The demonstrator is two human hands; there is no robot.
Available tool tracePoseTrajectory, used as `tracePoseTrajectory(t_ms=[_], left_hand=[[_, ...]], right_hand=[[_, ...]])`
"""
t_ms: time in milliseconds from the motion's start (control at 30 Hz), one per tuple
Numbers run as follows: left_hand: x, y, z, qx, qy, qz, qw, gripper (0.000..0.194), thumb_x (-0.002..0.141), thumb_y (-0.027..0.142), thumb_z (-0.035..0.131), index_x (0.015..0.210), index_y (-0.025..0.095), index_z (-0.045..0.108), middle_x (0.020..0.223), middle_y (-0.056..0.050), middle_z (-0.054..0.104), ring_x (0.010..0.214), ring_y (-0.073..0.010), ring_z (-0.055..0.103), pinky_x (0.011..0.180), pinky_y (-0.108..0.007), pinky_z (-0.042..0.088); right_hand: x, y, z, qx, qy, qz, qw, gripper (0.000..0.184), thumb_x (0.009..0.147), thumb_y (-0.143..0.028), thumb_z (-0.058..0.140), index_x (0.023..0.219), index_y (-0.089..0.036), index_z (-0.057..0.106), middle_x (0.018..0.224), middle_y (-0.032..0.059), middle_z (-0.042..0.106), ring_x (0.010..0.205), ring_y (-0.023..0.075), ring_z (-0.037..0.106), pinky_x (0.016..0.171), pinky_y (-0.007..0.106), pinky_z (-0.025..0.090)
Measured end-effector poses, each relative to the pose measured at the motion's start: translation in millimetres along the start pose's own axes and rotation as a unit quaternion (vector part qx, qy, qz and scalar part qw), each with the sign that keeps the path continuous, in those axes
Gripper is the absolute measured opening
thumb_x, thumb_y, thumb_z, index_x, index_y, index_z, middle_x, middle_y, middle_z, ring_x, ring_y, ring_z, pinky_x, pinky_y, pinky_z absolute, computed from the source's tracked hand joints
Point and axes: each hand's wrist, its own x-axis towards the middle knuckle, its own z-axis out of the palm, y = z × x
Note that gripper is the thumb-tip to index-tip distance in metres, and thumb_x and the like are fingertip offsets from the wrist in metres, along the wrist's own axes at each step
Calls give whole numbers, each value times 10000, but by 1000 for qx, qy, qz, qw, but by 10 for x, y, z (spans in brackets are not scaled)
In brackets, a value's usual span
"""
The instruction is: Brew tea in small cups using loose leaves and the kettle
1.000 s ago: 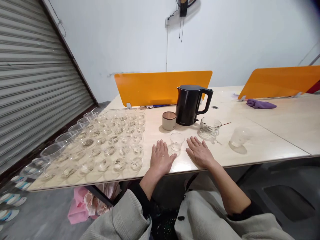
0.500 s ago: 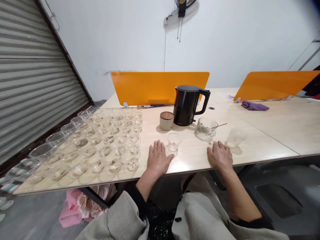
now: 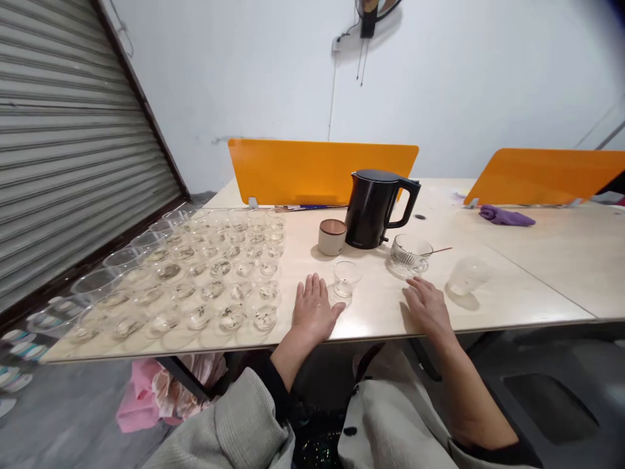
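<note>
My left hand (image 3: 315, 311) lies flat on the table with its fingers stretched out and holds nothing. Just right of its thumb stands a small clear plastic cup (image 3: 346, 280). My right hand (image 3: 430, 309) rests near the table edge, empty, its fingers extended and a little apart. Its fingertips come close to a ribbed glass cup (image 3: 409, 254), in which a thin brown stick (image 3: 442, 249) leans. Farther right sits a translucent cup or stack of cups (image 3: 469, 277). Behind, a black electric kettle (image 3: 374, 210) stands beside a beige canister with a brown top (image 3: 332, 238).
Rows of clear plastic cups (image 3: 200, 286) with dark bits inside cover the table's left part. Orange dividers (image 3: 322, 170) stand along the back. A folded purple cloth (image 3: 506, 215) lies at the right. Pink bags (image 3: 141, 394) are under the table (image 3: 381, 319).
The view has shifted slightly, so things appear farther right. My right hand's fingers have straightened and reach nearer the glass cup. My left hand stays flat on the table.
</note>
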Motion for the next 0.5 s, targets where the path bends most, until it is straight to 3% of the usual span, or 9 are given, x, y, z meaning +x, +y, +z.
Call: tracePoseTrajectory(t_ms=[100, 167, 233, 333, 433, 500], left_hand=[[4, -10, 19, -1, 16, 5, 1000, 833, 1048, 611, 206, 1598, -5, 319, 1702, -228, 217, 1609, -344, 159, 1312, -525, 129], [6, -14, 26, 1, 19, 4, 1000, 837, 1048, 614, 200, 1594, -7, 328, 1698, -231, 227, 1607, -345, 168, 1310, -527, 138], [6, -13, 26, 2, 19, 3, 1000, 834, 1045, 617, 219, 1597, 1, 326, 1700, -228, 223, 1607, -347, 169, 1309, -530, 142], [5, -5, 12, 0, 14, 3, 1000, 829, 1039, 613, 277, 1603, 6, 314, 1704, -224, 207, 1609, -349, 160, 1309, -534, 145], [0, 12, -10, 6, 9, 1, 1000, 826, 1035, 596, 320, 1599, -7, 312, 1701, -231, 211, 1607, -353, 167, 1307, -536, 155], [-4, 22, -22, 12, 7, -1, 1000, 812, 1039, 583, 320, 1594, -10, 320, 1698, -236, 218, 1605, -355, 175, 1303, -538, 166]], right_hand=[[14, -321, -74, 227, -21, -46, 973, 456, 1014, -424, 414, 1323, -213, 675, 1490, 103, 601, 1409, 260, 513, 1189, 452, 393], [22, -611, -120, 310, -51, -67, 947, 426, 1023, -434, 430, 1292, -239, 697, 1474, 78, 623, 1412, 249, 521, 1193, 453, 391], [30, -894, -116, 340, -56, -87, 935, 390, 1018, -418, 458, 1230, -240, 732, 1447, 75, 645, 1397, 248, 536, 1194, 452, 388], [40, -1197, 14, 351, -12, -144, 925, 318, 997, -406, 520, 1083, -238, 777, 1347, 81, 701, 1297, 246, 603, 1162, 452, 418], [37, -1327, 201, 301, 50, -179, 935, 264, 971, -415, 585, 906, -249, 780, 1199, 81, 753, 1179, 258, 633, 1105, 464, 454], [23, -1345, 273, 263, 65, -194, 943, 255, 963, -429, 610, 905, -251, 783, 1205, 86, 749, 1174, 268, 620, 1094, 466, 455]])
